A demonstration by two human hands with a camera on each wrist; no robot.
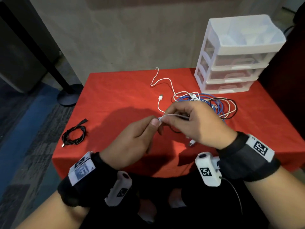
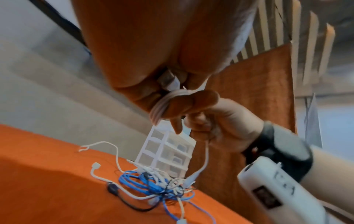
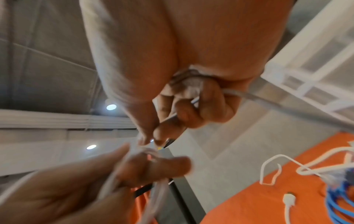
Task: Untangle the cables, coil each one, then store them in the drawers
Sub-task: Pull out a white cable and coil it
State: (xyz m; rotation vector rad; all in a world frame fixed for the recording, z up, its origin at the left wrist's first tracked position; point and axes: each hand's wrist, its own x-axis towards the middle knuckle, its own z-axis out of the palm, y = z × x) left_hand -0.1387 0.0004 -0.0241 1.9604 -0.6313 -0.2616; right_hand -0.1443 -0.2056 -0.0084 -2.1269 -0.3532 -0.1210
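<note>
Both hands meet above the red-covered table [image 1: 115,100], working one white cable [image 1: 171,115]. My left hand [image 1: 132,138] grips a tight bundle of its white loops [image 2: 160,106] between thumb and fingers. My right hand [image 1: 194,123] pinches the same cable [image 3: 191,101], which runs through its curled fingers. A tangle of blue, white and black cables [image 1: 212,104] lies on the cloth behind the right hand. A coiled black cable [image 1: 74,134] lies apart at the table's left. The white plastic drawer unit [image 1: 231,63] stands at the back right, drawers shut.
A loose white cable [image 1: 162,81] with a plug [image 1: 160,97] trails across the table's middle. A black floor stand base [image 1: 69,95] sits off the left edge. Bare red cloth spreads over the left half of the table.
</note>
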